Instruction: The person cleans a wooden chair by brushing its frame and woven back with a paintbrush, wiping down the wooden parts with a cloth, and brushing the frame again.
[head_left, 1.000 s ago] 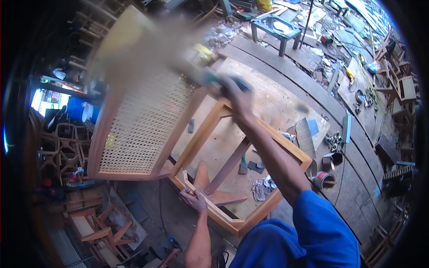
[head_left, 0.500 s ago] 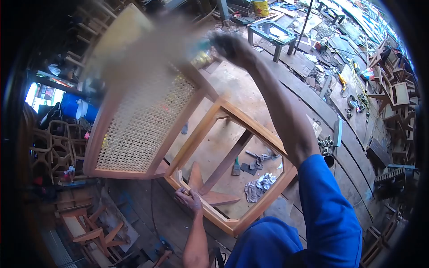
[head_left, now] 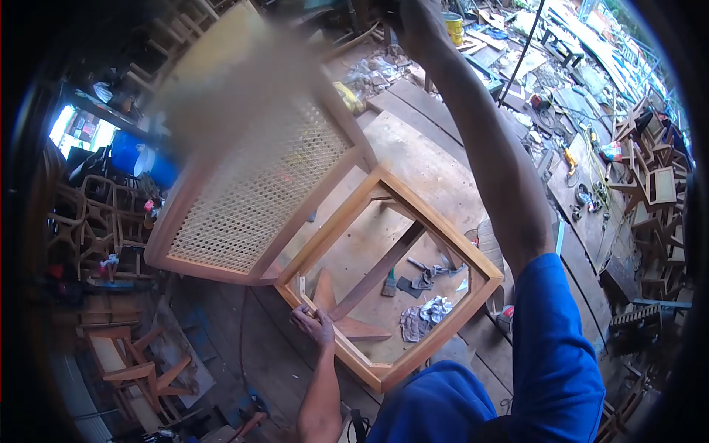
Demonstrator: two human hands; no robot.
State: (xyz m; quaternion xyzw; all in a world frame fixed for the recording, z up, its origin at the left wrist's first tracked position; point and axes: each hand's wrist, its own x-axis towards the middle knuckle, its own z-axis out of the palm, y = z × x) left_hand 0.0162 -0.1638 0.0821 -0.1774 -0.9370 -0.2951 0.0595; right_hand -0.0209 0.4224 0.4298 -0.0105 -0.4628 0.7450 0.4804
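1. Chair (head_left: 336,229) sits mid-view above a board (head_left: 421,155); a grey blur (head_left: 240,107) obstructs sight of the upper cane back (head_left: 255,199).
2. Step in hand, apparently: steadying the chair while the right arm is extended; the next move calls for a firm hold.
3. Left hand (head_left: 315,325): fingers grasp the seat rail (head_left: 353,355). Right hand (head_left: 406,13): finger state cannot be told.
4. Rag (head_left: 436,308) and brush (head_left: 389,285) lie below the open seat.
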